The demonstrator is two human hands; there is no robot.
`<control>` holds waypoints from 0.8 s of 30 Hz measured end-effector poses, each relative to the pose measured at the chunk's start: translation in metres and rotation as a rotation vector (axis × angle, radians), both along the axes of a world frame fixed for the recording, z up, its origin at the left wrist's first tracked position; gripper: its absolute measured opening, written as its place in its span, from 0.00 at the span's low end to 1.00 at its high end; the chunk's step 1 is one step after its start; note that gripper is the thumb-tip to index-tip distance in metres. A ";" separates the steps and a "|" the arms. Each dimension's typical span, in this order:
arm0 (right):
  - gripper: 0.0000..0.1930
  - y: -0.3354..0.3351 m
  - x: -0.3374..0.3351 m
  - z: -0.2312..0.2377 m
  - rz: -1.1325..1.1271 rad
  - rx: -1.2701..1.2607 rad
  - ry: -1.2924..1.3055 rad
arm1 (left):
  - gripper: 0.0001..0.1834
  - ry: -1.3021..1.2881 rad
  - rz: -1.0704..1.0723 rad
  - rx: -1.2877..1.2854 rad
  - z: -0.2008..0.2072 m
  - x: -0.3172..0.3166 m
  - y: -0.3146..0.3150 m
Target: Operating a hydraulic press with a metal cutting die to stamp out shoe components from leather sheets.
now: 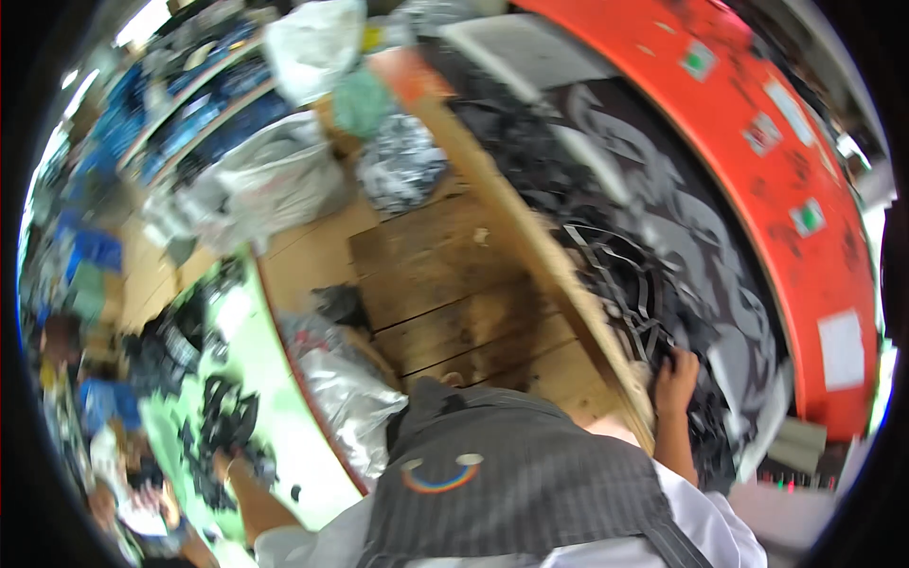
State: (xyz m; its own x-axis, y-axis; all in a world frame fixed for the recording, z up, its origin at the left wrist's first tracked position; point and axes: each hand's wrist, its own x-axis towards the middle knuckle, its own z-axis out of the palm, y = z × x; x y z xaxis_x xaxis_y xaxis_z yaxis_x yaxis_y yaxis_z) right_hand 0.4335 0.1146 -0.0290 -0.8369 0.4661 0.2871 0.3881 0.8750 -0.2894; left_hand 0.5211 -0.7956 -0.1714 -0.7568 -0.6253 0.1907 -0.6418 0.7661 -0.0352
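My left hand point(227, 468) is down among black fabric pieces point(227, 412) on a pale green tabletop point(241, 331). Blur and the dark pieces hide its fingers. On the other side, my right hand point(676, 381) is closed on dark fabric strips point(653, 308), some with white edges. These strips form a long heap behind a wooden board point(559, 270). More black pieces point(161, 350) lie farther up the green tabletop.
Wooden planks point(454, 284) lie between the two work surfaces. A silvery plastic bag point(350, 398) leans by the green table's edge. White sacks point(279, 170) and a patterned bundle point(401, 166) stand ahead. A red panel point(748, 142) curves along the right. Other people's hands point(147, 502) show at lower left.
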 end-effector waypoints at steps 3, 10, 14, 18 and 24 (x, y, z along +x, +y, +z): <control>0.15 -0.018 -0.024 0.011 -0.098 0.072 -0.038 | 0.23 -0.106 -0.702 0.700 0.025 -0.073 -0.024; 0.08 0.024 -0.048 -0.014 -0.130 0.254 -0.030 | 0.21 0.139 -0.767 0.874 -0.037 -0.387 0.162; 0.05 0.031 -0.064 -0.011 -0.032 0.165 -0.062 | 0.21 0.268 -0.660 0.927 -0.050 -0.430 0.255; 0.07 0.032 -0.043 0.017 -0.039 0.150 0.157 | 0.18 0.410 -0.918 1.056 0.065 -0.414 0.534; 0.07 0.041 0.011 0.017 -0.029 -0.035 -0.040 | 0.06 0.100 -1.718 1.205 0.189 -0.368 0.734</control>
